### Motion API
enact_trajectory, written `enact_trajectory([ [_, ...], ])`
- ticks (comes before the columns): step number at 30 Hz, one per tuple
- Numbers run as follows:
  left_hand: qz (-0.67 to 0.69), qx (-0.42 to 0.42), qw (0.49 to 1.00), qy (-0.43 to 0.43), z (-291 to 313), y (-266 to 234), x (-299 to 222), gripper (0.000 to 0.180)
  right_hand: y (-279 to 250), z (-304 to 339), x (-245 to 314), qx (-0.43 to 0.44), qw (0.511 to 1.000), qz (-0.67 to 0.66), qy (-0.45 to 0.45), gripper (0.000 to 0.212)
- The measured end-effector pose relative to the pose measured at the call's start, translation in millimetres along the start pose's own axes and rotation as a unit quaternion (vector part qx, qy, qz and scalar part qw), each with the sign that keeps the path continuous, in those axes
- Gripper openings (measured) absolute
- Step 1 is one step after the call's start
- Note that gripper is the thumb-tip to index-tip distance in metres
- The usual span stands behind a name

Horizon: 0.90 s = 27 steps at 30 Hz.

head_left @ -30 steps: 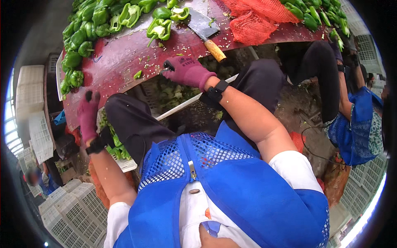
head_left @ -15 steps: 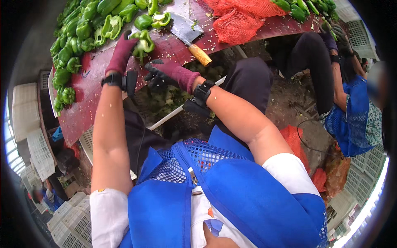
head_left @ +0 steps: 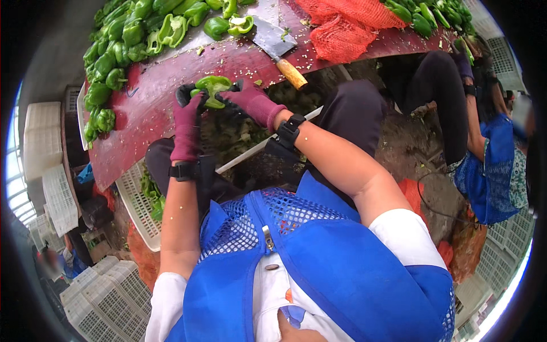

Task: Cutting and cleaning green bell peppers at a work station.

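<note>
Between my two gloved hands, at the near edge of the dark red table (head_left: 151, 102), is a cut green bell pepper (head_left: 214, 89). My left hand (head_left: 189, 102) pinches its left side. The fingers of my right hand (head_left: 246, 101) close on its right side. Both gloves are maroon with dark fingers. Beyond the pepper, a cleaver (head_left: 273, 39) lies flat, its wooden handle (head_left: 292, 74) pointing toward me. More cut pepper halves (head_left: 172, 31) rest beside the whole green peppers (head_left: 107, 67) heaped at the back left.
Red mesh netting (head_left: 345, 37) is bunched at the back right, with more peppers (head_left: 424, 20) past it. A white crate (head_left: 137, 199) with green pieces stands below the table at left. Vegetable scraps lie under the edge. At right, another person in a blue vest (head_left: 494, 171) holds something green.
My left hand has come back from the pepper heap with the cut pepper toward the table's edge. My right hand has risen to meet it and now grips it too.
</note>
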<state>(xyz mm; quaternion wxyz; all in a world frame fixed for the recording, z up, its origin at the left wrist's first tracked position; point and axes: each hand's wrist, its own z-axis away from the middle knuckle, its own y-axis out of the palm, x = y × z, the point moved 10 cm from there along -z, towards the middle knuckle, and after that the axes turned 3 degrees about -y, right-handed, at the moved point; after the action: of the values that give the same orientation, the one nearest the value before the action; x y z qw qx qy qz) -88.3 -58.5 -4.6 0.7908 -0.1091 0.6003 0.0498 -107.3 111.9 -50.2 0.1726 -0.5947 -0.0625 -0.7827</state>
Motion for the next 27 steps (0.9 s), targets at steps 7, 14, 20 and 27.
enact_trajectory([
  [7,-0.086,-0.049,0.967,0.235,49,37,-50,0.035,-18,5,2,-0.076,0.997,-0.020,-0.018,0.086],
  [14,-0.056,-0.019,0.963,0.262,52,39,-65,0.037,-35,24,47,-0.140,0.987,-0.034,-0.068,0.072],
  [20,0.128,0.055,0.989,0.045,43,46,-44,0.040,-32,-5,20,-0.119,0.982,-0.094,-0.108,0.064],
  [27,0.291,0.194,0.937,0.020,40,57,-33,0.041,-6,-11,13,0.060,0.929,-0.358,-0.069,0.039],
])
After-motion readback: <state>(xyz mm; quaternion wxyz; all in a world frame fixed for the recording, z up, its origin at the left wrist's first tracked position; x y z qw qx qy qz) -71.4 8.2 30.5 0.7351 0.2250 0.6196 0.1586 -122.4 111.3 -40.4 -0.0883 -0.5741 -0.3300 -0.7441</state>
